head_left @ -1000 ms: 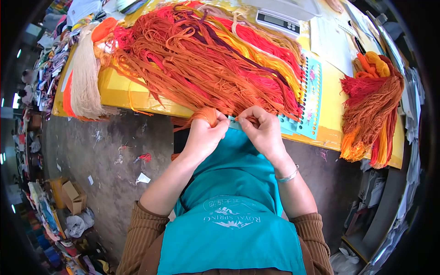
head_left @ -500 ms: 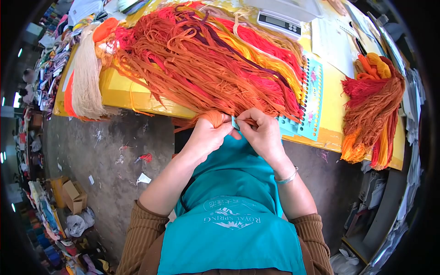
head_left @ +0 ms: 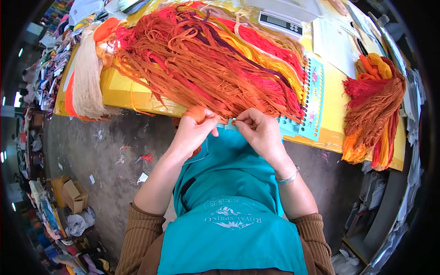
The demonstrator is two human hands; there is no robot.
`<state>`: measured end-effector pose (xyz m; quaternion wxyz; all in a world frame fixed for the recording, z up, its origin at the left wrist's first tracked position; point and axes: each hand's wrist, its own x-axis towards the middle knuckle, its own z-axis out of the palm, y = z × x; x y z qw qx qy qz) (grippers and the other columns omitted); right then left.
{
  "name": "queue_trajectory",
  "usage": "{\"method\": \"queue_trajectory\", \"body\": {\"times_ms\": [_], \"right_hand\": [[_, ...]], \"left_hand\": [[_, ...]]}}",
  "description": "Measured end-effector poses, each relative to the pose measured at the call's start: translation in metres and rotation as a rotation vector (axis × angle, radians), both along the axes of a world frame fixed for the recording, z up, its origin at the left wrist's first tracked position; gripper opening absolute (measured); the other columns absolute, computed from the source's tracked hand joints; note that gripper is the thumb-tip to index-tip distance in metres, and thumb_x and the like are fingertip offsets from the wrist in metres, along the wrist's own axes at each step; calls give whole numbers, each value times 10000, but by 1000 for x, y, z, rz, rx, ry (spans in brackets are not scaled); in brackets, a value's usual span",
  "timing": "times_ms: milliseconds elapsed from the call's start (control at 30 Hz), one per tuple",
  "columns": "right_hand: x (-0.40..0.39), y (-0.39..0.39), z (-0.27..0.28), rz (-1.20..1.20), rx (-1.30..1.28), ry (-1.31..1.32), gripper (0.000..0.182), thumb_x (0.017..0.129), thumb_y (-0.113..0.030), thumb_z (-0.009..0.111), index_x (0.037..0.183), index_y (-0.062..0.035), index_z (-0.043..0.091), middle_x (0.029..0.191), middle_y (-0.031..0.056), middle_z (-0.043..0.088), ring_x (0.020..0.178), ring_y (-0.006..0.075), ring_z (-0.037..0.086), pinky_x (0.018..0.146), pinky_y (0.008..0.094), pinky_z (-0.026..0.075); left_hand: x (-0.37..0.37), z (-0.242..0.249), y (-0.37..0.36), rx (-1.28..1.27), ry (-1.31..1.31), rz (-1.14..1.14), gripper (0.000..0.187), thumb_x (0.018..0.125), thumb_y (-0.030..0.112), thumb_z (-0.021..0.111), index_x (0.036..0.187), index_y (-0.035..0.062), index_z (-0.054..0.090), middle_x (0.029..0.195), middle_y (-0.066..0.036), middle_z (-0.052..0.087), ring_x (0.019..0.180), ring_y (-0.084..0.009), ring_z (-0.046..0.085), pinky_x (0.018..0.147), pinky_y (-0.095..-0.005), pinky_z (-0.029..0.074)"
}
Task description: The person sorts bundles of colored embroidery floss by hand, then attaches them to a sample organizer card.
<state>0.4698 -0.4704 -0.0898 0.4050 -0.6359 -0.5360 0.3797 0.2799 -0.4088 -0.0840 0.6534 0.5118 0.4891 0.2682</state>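
Both hands sit close together at the table edge. The left hand (head_left: 195,130) is curled around a bunch of orange thread (head_left: 195,112). The right hand (head_left: 259,130) pinches a strand at the blue card (head_left: 298,114) just beside it. The fingertips hide the strand. Two thread piles: a big one (head_left: 206,59) above the hands, a small one (head_left: 373,110) far right.

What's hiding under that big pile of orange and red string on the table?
Under the thread pile you can see a yellow table and a teal card with holes poking out at the right edge. How far the card reaches beneath, and anything else there, is covered.
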Motion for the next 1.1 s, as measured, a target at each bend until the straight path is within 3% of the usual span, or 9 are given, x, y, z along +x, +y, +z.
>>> {"method": "queue_trajectory", "body": {"times_ms": [133,333,400,533,733,833,900,1100], "right_hand": [[0,0,-1,-11,15,15,128,822,-126,687,894,-24,660,749,113,686,663,202,679,625,314,536],[-2,1,0,-3,16,-36,164,820,-178,706,904,-46,656,730,112,676,652,221,676,603,333,529],[-3,1,3,11,34,-220,224,812,-246,732,918,-70,640,693,97,661,640,242,671,580,347,520],[-6,3,4,3,7,-302,276,814,-317,734,910,-84,620,647,86,638,613,266,658,550,369,502],[-7,10,4,-54,-12,-279,321,872,-386,679,873,-73,608,604,91,606,569,285,625,518,394,467],[-3,12,6,-20,-14,-221,325,897,-382,655,893,-60,614,594,87,594,548,258,612,516,379,459],[1,12,2,10,-70,-29,309,895,-354,658,925,-49,618,582,79,578,536,220,595,515,364,448],[3,9,-4,12,-54,54,325,830,-319,722,969,-49,608,618,67,597,544,206,592,532,353,452]], "left_hand": [[1,5,2,-139,0,4,81,914,101,585,872,41,618,675,-26,609,447,-14,339,393,-186,217],[2,0,-2,-156,-122,-17,85,916,108,598,902,32,634,644,-19,575,440,-15,338,392,-179,217],[10,12,-9,-141,-154,-63,81,913,97,597,904,28,638,640,-17,568,436,-17,342,395,-173,221],[15,21,-11,-85,-178,-271,189,941,159,556,852,22,652,560,5,528,435,-22,388,395,-180,237],[18,14,0,-65,-162,-141,269,965,205,517,803,33,647,513,13,493,431,-42,395,396,-202,243],[18,13,5,16,-68,-181,266,969,198,511,833,15,649,531,12,486,438,-43,379,401,-207,244],[16,17,5,-134,-227,-143,235,961,150,492,912,-9,658,554,13,474,447,-43,363,406,-211,244],[15,15,4,-53,-296,-211,239,912,63,456,1003,-25,659,563,24,448,460,-43,355,420,-206,248]]}}
